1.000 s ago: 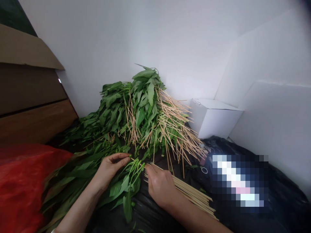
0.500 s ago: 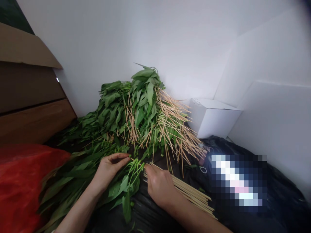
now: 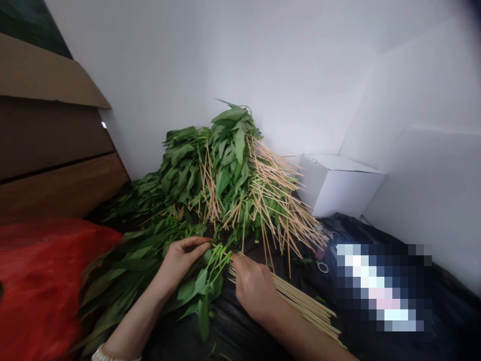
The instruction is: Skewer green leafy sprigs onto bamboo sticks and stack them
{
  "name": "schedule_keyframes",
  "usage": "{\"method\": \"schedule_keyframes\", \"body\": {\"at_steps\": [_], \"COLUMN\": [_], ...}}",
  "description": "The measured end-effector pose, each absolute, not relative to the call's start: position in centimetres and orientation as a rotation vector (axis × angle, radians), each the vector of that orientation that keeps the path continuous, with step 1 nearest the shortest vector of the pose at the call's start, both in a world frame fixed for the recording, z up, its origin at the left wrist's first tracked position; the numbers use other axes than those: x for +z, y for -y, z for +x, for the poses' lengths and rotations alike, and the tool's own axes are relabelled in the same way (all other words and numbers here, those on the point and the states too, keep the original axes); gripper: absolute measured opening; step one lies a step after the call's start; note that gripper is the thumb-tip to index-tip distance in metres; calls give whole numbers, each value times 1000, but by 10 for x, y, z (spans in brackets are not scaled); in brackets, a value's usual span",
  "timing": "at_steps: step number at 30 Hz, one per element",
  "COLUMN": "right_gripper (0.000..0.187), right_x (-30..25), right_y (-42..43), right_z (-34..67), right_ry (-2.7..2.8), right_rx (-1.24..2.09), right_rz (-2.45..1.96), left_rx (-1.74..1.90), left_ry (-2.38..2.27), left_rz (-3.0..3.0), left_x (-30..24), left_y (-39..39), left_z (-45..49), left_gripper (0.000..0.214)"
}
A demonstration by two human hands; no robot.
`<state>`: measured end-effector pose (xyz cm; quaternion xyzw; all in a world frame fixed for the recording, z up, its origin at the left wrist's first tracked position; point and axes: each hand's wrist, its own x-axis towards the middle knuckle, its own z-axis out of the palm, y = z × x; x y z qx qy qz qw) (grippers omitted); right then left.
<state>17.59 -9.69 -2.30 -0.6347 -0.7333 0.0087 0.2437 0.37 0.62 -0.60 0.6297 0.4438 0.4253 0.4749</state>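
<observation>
My left hand pinches the stems of a small bunch of green leaves lying on black plastic. My right hand is closed round a bundle of thin bamboo skewers, with one skewer tip pushed toward the leaf stems between my two hands. Just beyond my hands rises a heap of leaves on skewers, the sticks fanning out to the right. Loose green leaves lie under my left forearm.
A red plastic bag lies at the left. A wooden board and cardboard lean at the far left. A white box stands against the white wall on the right. Black plastic sheeting covers the floor.
The view has shifted slightly, so everything sits a little to the right in the picture. Both hands keep their grips at the same spot on the leaves and skewers.
</observation>
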Motion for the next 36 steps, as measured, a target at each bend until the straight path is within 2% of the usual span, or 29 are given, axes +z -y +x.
{"method": "schedule_keyframes", "body": {"at_steps": [9,17,26,36], "right_gripper": [34,35,39,36], "right_x": [-41,-41,-42,-41], "right_y": [97,97,97,95], "right_z": [178,179,180,179], "right_ry": [1995,1998,2023,1994], "right_rx": [-72,-162,-125,-179], "right_rz": [-1528,-1507,-1525,-1519], "left_rx": [955,965,968,934], "left_ry": [-926,-964,-927,-913], "left_rz": [1284,1375,1539,1588], "left_x": [-7,-8,-7,-12], "left_y": [-6,-4,-5,-2], "left_z": [-10,-7,-7,0], "left_gripper": [27,32,27,31]}}
